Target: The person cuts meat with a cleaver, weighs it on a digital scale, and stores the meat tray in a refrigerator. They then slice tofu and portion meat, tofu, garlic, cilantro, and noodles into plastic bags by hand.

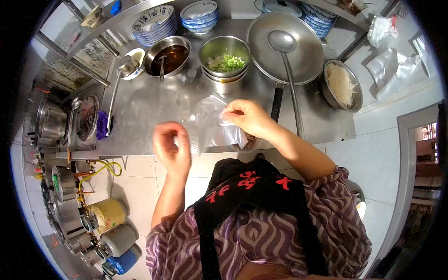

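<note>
My right hand (245,117) pinches a clear plastic bag (213,133) over the front part of the steel counter. Beneath that hand, near the counter's front edge, a container with brownish contents (250,141) is partly hidden by bag and wrist. My left hand (171,144) is raised to the left of the bag, apart from it, with curled fingers smeared by motion. Whether anything is between its fingers I cannot make out. Just beyond the bag stands a steel bowl of chopped green onion (226,62), set on other stacked containers.
Behind are a bowl of dark sauce (173,56), stacked patterned bowls (154,25) and a large pan (261,51) with a ladle (282,42) across it. Pale noodle-like strands (339,84) fill a bowl at right. A purple-handled ladle (113,100) lies left; gas cylinders (120,240) stand below.
</note>
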The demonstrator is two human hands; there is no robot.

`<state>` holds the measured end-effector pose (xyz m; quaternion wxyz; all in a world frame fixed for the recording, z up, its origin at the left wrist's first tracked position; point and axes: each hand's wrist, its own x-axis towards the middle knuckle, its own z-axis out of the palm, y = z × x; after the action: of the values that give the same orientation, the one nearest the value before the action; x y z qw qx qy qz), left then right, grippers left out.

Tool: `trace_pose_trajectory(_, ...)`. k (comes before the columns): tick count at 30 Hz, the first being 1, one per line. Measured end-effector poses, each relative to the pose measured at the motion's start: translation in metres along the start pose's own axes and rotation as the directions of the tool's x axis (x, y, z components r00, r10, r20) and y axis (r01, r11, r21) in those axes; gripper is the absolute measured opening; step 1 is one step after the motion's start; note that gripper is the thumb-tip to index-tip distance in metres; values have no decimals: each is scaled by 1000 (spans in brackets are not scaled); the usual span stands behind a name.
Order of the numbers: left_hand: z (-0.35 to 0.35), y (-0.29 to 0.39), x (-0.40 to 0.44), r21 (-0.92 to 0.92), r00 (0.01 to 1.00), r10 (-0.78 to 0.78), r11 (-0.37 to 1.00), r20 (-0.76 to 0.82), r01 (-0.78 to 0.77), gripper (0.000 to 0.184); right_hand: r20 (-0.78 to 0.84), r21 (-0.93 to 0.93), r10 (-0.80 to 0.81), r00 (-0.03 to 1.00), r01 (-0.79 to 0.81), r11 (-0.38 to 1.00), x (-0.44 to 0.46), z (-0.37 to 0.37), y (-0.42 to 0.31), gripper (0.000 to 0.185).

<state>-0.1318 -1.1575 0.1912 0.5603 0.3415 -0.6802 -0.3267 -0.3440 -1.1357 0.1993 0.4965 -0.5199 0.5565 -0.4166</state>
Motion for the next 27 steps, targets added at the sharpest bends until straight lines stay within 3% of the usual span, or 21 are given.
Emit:
trace_pose_trajectory(1, -4, 5, -3, 111, 986, -57, 993, 159, 40, 29, -20, 51, -36, 999, 37, 998, 0, 4, 4, 12)
trace_pose_trajectory(3, 20, 24, -5, 89, 926, -255, 967, 277, 239, 19, -22, 64, -15, 1000, 16, 998, -1, 16, 12, 15)
trace_pose_trajectory(4, 29, 16, -10, -36, 862, -409, 898, 299, 439, 21, -24, 70, -7, 1000, 9, 998, -2, 20, 8, 17)
trace_pose_trajectory(5, 33, 14, -11, -142, 813, -493, 822, 309, 552, 21, -7, -174, -105, 994, 102, 979, -7, 19, -1, 21)
trace_pose_trajectory(7, 39, 21, -4, -332, 682, -630, 596, 371, 731, 22, -79, -334, -116, 990, 83, 939, -22, 21, -28, 19)
trace_pose_trajectory(8, 35, 4, -9, -365, 635, -649, 520, 419, 772, 17, -26, -327, -124, 992, 109, 939, -23, 17, -24, 17)
trace_pose_trajectory(10, 34, -10, -10, -490, 640, -583, 418, 501, 765, 14, 78, -310, -144, 987, 161, 937, -22, 7, -8, 15)
trace_pose_trajectory(11, 33, -16, -10, -543, 643, -544, 360, 539, 759, 13, 2, -130, -136, 991, 135, 982, -23, 7, 6, 17)
trace_pose_trajectory(12, 33, -24, -10, -547, 647, -595, 375, 478, 749, 5, -90, -145, -157, 983, 143, 979, -28, -1, 6, 16)
trace_pose_trajectory(13, 33, -22, -6, -601, 631, -631, 308, 451, 737, 4, -182, -161, -176, 967, 148, 976, -35, -14, 6, 16)
trace_pose_trajectory(15, 34, -13, 10, -697, 583, -702, 172, 409, 696, 3, -416, -486, -345, 841, 115, 866, -52, -42, 8, 16)
trace_pose_trajectory(16, 38, -12, 14, -733, 593, -713, 164, 375, 660, 7, -482, -546, -316, 817, 2, 838, -60, -59, 15, 13)
trace_pose_trajectory(19, 61, -2, 11, -731, 703, -601, 270, 381, 627, 9, -498, -464, -171, 850, -94, 881, -89, -84, 33, 11)
trace_pose_trajectory(20, 73, 1, 10, -602, 827, -492, 583, 272, 545, 10, -475, -417, -138, 869, -84, 905, -104, -82, 31, 28)
trace_pose_trajectory(22, 100, 18, 3, -377, 895, -247, 841, 372, 389, 11, -299, -664, -531, 793, 226, 713, -116, -76, -1, 51)
trace_pose_trajectory(23, 113, 26, -2, -268, 892, -120, 929, 437, 256, 12, -224, -695, -546, 808, 260, 670, -121, -71, -9, 70)
trace_pose_trajectory(24, 131, 31, -8, -229, 852, 81, 972, 517, 46, 16, -172, -704, -572, 802, 306, 641, -121, -68, -15, 68)
trace_pose_trajectory(25, 141, 44, -10, -187, 742, 167, 981, 649, -57, 15, -172, -731, -561, 810, 277, 623, -121, -73, -21, 59)
trace_pose_trajectory(27, 170, 79, -13, -319, 694, 204, 947, 691, 39, 18, -143, -793, -349, 926, 104, 601, -125, -112, 0, 38)
